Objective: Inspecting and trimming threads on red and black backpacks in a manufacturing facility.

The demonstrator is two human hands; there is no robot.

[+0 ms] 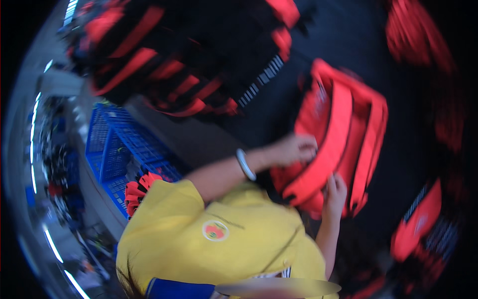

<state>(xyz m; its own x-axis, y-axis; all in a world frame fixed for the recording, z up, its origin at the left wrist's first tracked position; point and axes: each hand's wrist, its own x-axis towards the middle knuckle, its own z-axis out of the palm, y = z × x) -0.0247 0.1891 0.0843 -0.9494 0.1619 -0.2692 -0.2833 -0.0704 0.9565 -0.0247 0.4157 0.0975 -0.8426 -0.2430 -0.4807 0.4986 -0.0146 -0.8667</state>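
Observation:
A soft red backpack (343, 114) lies on a dark work surface (249, 132), with two broad straps running along its upper face. Bent fingers of my left hand (297, 149) are closed at the backpack's left side, by the edge of the nearer strap. Lower down, my right hand (335, 192) pinches at the same strap's lower part. A pale bangle (245, 164) circles my left wrist. Blur hides the exact contact of the fingertips with the fabric.
Black and red bags (199, 60) are heaped at the upper left. Beside me on the left stands a blue plastic crate (107, 149) with red and black pieces (141, 192) near it. More red fabric items (416, 35) and a red piece (418, 222) lie along the right.

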